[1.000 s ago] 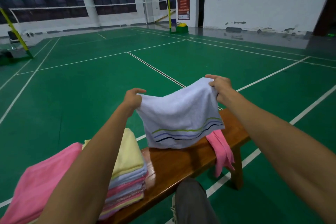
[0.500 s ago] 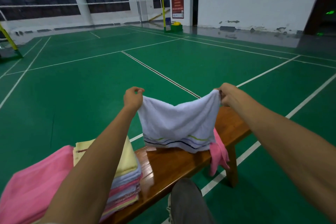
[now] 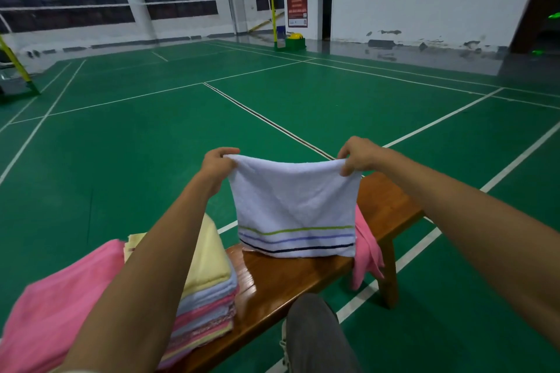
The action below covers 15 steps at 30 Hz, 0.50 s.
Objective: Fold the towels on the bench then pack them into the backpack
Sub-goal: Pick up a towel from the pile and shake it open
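holding the white towel [image 3: 295,206] up by its two top corners, left hand [image 3: 218,163] and right hand [image 3: 357,156] each pinching a corner with fingers curled tight on the cloth. it hangs flat between them over the counter [image 3: 291,277], top edge running left to right, striped hem just above the wood. stack of folded towels [image 3: 209,291] sits nearer the left arm, pink towel [image 3: 366,248] droops off behind; no backpack in sight.

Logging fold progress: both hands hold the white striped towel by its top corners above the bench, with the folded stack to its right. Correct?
Not quite. The head view shows the folded stack left of the white striped towel. Left hand and right hand do hold its top corners above the bench.
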{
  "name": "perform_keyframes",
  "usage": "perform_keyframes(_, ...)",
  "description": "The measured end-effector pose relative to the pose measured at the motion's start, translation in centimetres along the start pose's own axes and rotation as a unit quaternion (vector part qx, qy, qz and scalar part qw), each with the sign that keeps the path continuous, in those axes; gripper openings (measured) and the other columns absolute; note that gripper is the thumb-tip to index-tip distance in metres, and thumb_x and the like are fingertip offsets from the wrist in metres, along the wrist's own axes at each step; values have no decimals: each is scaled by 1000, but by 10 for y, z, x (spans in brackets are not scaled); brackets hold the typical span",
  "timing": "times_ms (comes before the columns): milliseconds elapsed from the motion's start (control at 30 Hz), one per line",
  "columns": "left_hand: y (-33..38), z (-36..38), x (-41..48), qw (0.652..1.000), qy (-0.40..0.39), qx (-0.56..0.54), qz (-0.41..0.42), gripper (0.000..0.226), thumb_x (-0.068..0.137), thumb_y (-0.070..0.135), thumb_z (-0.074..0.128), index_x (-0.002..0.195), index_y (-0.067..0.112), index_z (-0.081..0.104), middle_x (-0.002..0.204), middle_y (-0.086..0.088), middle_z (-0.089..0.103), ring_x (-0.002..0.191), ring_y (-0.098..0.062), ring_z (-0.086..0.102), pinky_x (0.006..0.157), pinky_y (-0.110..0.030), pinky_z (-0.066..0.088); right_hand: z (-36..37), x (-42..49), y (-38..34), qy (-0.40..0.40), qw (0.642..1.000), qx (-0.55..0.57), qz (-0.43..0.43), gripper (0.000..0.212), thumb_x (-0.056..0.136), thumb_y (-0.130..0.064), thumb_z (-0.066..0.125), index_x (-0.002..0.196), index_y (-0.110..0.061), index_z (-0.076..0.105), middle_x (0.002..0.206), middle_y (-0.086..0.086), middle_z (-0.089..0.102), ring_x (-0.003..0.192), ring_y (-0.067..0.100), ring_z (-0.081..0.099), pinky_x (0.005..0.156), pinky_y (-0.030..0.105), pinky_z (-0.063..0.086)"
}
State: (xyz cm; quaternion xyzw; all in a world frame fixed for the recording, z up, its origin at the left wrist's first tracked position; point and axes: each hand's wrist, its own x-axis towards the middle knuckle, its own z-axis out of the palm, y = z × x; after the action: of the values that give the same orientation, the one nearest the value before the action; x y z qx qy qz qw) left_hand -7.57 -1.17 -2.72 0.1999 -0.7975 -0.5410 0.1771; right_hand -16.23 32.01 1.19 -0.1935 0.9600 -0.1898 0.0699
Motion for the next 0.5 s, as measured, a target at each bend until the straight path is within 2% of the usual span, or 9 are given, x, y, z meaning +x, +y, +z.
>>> perform_keyframes(67,-5,-5,1,987,-3,148,59,29,88,-4,55,108,10,71,118,-20,68,105,-34,63,89,-40,52,4,5,-3,49,990,-132,-12,24,76,2,63,58,-9,51,64,10,42,66,26,42,59,32,35)
perform_keyframes(100,-6,-7,2,963,-6,253,89,28,88,0,55,109,8,71,115,-19,69,105,-36,63,89,-40,51,4,5,-6,69,983,-167,-19,28,78,3,58,58,-9,43,67,9,38,65,26,40,58,32,35)
perform_keyframes(167,-7,-10,-2,901,-12,411,138,22,90,8,55,105,8,71,105,-20,70,99,-40,64,79,-39,49,7,5,-8,95,965,-243,-18,32,83,1,57,64,-14,37,79,7,40,75,30,49,67,34,39)
perform_keyframes(200,-6,-12,-5,881,-9,449,150,18,91,13,55,99,10,71,99,-18,70,93,-39,64,73,-37,48,9,6,-9,115,953,-281,-20,32,85,-1,58,67,-17,36,84,6,43,85,32,54,75,37,40)
perform_keyframes(233,-3,-13,-8,865,4,476,157,16,92,17,56,93,12,71,95,-16,69,88,-37,64,69,-35,46,11,7,-10,133,938,-318,-27,31,87,-3,57,69,-18,36,86,5,48,93,32,57,81,38,39)
perform_keyframes(300,2,-18,-13,840,51,514,165,17,93,26,58,87,16,69,89,-12,67,82,-34,64,66,-32,43,13,10,-11,155,921,-355,-47,22,89,-2,54,78,-18,44,93,6,61,96,32,63,80,37,36)
perform_keyframes(433,7,-28,-18,806,119,541,208,28,99,35,52,85,14,64,87,-11,67,81,-34,65,63,-32,40,13,11,-12,141,916,-373,-52,22,89,4,53,98,-14,58,106,12,66,99,33,66,73,34,38)
perform_keyframes(500,7,-31,-18,796,124,545,232,27,99,32,50,85,14,64,89,-9,67,83,-34,64,63,-33,40,14,12,-13,131,918,-373,-37,22,88,6,54,98,-12,61,107,13,67,101,33,65,74,36,42)
